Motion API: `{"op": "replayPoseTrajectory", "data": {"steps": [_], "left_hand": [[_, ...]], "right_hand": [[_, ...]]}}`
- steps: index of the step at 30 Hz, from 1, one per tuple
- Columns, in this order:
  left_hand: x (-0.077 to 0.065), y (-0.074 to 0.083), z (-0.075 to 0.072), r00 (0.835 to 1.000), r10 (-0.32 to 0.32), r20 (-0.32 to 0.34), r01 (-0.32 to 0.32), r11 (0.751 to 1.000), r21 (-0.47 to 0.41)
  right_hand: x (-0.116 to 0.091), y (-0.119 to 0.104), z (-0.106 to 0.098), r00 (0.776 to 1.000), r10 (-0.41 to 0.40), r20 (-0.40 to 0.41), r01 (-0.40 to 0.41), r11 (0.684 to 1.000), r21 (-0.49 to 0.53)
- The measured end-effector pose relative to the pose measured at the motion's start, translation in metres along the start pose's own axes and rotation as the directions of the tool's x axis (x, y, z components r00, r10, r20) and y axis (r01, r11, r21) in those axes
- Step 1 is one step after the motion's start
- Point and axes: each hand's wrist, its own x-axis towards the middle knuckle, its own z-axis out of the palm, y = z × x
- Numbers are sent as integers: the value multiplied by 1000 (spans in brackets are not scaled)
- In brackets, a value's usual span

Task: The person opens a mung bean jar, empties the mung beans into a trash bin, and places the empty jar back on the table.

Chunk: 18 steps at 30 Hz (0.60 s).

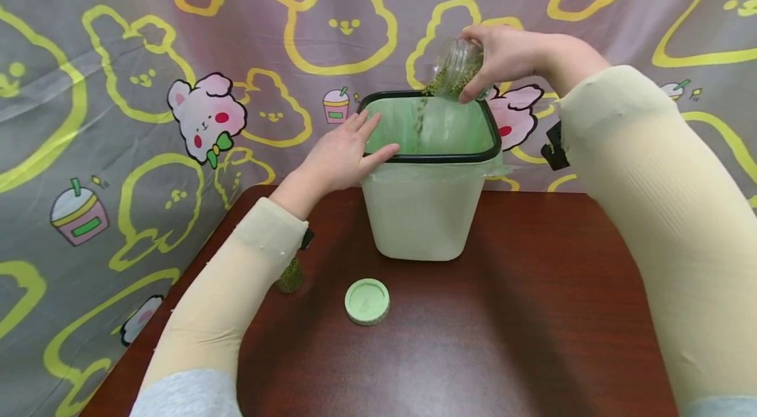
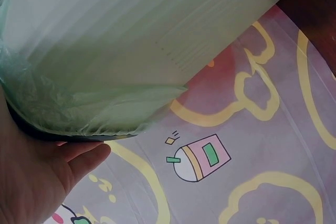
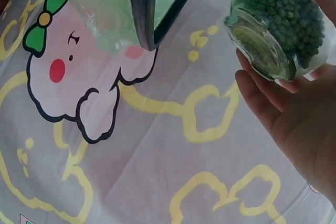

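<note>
- Gripping a clear jar [image 1: 454,59] with curled fingers and thumb, the right hand [image 1: 503,57] holds it tilted over the pale bin [image 1: 422,213], as we see from the head.
- Small green beans [image 1: 439,82] fall from the jar's mouth into the bin's green liner [image 1: 455,128]; the right wrist view shows us more inside the glass.
- The left hand [image 1: 340,154], fingers straight and thumb spread, rests on the bin's black rim [image 1: 437,158].
- On the tabletop [image 1: 426,371] we find a light green lid [image 1: 367,302] (lying in front of the bin).
- Farther left, another container [image 1: 290,278] stands partly hidden behind the left sleeve [image 1: 225,292].
</note>
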Motion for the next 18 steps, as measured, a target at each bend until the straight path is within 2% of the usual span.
{"op": "replayPoseTrajectory", "data": {"steps": [18], "left_hand": [[1,-1,1,1000,3,3,-3,1000,6]], "right_hand": [[1,2,1,1000,25,16,-24,1000,-18]]}}
